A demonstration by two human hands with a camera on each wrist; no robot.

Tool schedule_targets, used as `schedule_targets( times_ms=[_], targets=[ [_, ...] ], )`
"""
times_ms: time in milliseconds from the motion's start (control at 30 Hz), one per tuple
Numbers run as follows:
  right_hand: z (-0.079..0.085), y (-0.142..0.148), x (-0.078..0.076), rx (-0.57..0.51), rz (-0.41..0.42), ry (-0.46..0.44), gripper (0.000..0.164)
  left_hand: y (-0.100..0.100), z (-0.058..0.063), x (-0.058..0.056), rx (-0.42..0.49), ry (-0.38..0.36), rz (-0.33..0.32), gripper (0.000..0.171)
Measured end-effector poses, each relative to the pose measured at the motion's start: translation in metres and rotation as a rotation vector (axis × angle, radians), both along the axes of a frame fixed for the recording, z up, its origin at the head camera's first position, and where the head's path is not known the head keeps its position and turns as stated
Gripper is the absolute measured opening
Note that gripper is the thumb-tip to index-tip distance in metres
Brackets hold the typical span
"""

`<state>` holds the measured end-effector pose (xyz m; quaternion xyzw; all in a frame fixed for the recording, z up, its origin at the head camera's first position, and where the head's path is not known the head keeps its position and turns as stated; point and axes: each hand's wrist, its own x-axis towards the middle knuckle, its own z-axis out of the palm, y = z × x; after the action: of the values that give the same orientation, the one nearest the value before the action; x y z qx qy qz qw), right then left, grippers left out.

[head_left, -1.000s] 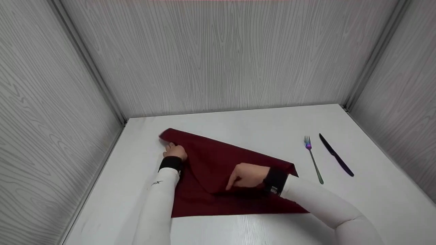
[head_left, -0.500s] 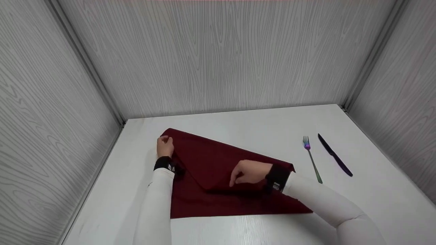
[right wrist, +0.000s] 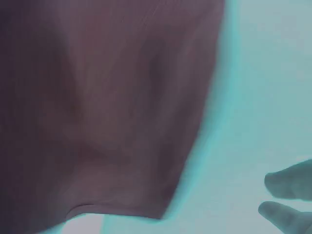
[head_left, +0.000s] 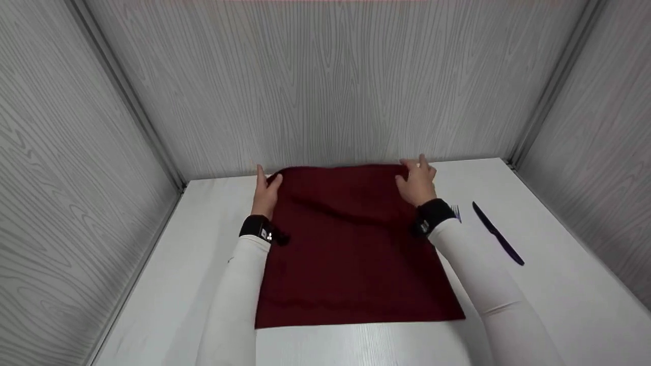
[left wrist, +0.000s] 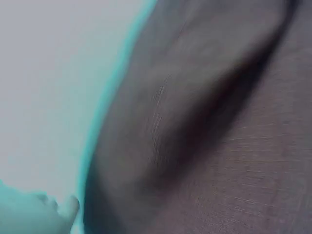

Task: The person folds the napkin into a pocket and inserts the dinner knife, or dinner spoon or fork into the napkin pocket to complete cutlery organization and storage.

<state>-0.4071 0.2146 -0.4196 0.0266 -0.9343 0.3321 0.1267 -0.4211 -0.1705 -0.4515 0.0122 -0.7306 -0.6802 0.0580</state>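
Note:
A dark red cloth napkin lies spread over the white table, a crease running across its upper half. At its far left corner is my left hand, thumb and forefinger spread apart. In the left wrist view a fingertip is by the napkin's edge; I cannot tell whether it touches. My right hand is at the far right corner with its fingers spread. The right wrist view shows its fingers apart from the napkin, whose corner hangs loose there.
To the right lies a dark table knife. A fork is beside it, mostly hidden behind my right forearm. Grey wood-patterned panels enclose the table at the back and both sides.
The napkin's folded-over flap has been opened out toward the back. My right hand has moved from the middle to the far right corner; my left hand has shifted slightly right and farther back.

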Motion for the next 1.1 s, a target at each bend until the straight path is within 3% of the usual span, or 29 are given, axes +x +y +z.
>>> schedule_targets(
  times_ms=[100, 233, 367, 500, 733, 1100],
  targets=[
    [-0.016, -0.005, 0.011, 0.047, 0.1, -0.084, 0.046, 0.008, -0.007, 0.007, -0.338, -0.118, 0.038, 0.077],
    [-0.041, -0.007, 0.022, 0.177, 0.184, -0.205, 0.048, 0.007, -0.02, 0.019, -0.741, -0.256, -0.006, 0.065],
    [-0.061, -0.003, 0.028, 0.273, 0.211, -0.311, 0.052, 0.003, -0.031, 0.03, -0.968, -0.333, -0.084, 0.052],
    [-0.071, 0.004, 0.031, 0.301, 0.206, -0.352, 0.055, 0.001, -0.038, 0.035, -1.032, -0.366, -0.125, 0.045],
    [-0.077, 0.012, 0.024, 0.255, 0.156, -0.339, 0.052, 0.004, -0.045, 0.035, -1.016, -0.32, -0.11, 0.053],
    [-0.077, 0.029, 0.02, 0.224, 0.179, -0.323, 0.05, 0.008, -0.046, 0.033, -1.016, -0.294, -0.124, 0.059]
  ],
)
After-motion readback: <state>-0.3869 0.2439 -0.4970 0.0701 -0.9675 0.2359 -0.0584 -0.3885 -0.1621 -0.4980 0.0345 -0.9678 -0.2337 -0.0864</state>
